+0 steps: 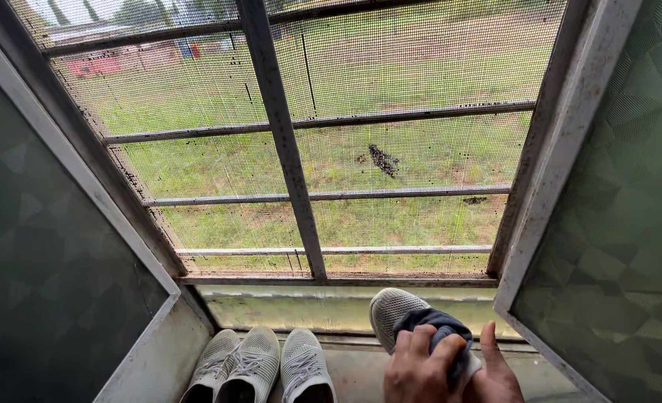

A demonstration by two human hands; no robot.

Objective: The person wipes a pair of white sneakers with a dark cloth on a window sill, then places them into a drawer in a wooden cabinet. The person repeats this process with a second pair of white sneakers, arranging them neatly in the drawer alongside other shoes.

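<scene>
My left hand (439,369) is at the bottom edge, fingers curled and thumb out to the right. It grips a dark blue-grey cloth (432,322) pressed onto a light grey knit sneaker (388,307). The sneaker's toe points toward the window and rests on the sill (294,307). The hand and cloth hide the sneaker's rear. My right hand is not in view.
Three more light grey laced sneakers (253,362) stand side by side on the ledge to the left. Ahead is a barred window with a dirty mesh screen (391,160) and grass beyond. Patterned glass panes stand open inward at the left (40,269) and right (614,246).
</scene>
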